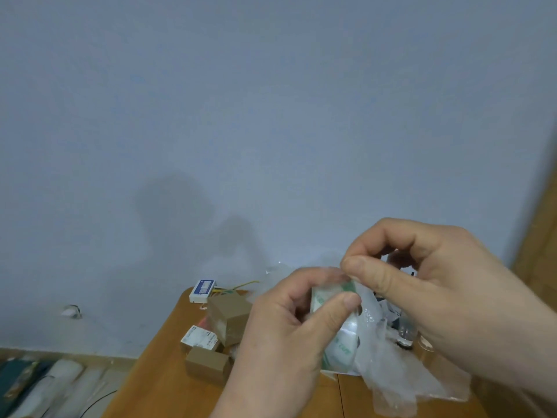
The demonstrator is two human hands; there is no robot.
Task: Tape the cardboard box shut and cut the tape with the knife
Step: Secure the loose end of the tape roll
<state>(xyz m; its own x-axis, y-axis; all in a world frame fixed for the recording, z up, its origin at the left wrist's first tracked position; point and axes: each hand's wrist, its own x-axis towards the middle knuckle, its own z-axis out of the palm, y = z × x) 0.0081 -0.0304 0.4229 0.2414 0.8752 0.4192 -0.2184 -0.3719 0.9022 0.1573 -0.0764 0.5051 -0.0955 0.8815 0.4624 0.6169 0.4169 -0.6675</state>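
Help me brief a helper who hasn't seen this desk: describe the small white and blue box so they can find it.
Start at the wooden table and follow it to its far left corner by the wall. The white and blue box sits there; unlike the plain brown cardboard boxes nearer, it has a blue printed top.

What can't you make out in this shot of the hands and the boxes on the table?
Head view only:
- No knife can be made out; the right hand and crumpled clear plastic cover the clutter behind.
- Item in the left hand: white-and-green packet, print blurred and half covered by fingers.
- Labels on the small white box and the cardboard boxes: too small.
- The table is cut off by the bottom edge.
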